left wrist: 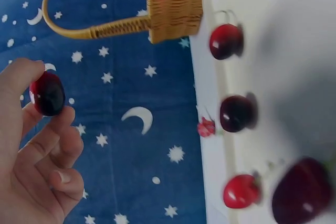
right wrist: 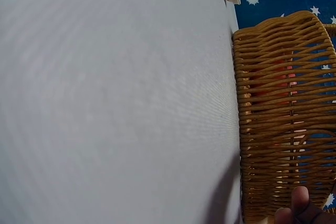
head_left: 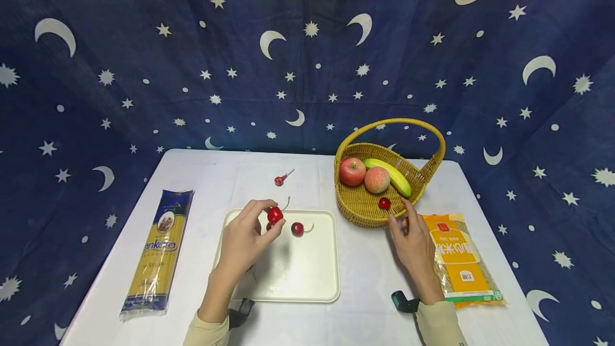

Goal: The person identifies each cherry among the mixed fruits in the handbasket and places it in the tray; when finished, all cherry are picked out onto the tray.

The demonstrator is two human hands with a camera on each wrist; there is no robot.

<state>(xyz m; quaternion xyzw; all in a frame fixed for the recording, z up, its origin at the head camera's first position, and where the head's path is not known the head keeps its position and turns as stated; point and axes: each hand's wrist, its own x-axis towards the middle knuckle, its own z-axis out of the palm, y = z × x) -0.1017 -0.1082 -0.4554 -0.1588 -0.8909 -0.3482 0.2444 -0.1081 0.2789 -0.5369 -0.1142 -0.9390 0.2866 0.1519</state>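
My left hand pinches a red cherry between thumb and fingers, its stem pointing up, above the white tray. On the tray lie several more cherries, one dark red cherry beside the held one and a bright red cherry in the left wrist view; my hand hides some of them from the head view. My right hand is at the near right rim of the wicker basket, thumb and index finger apart. Just beyond those fingertips, a single cherry sits inside the basket.
The basket also holds an apple, a peach and a banana under its tall handle. A wrapped lollipop lies behind the tray. A spaghetti pack is at left, an orange noodle bag at right.
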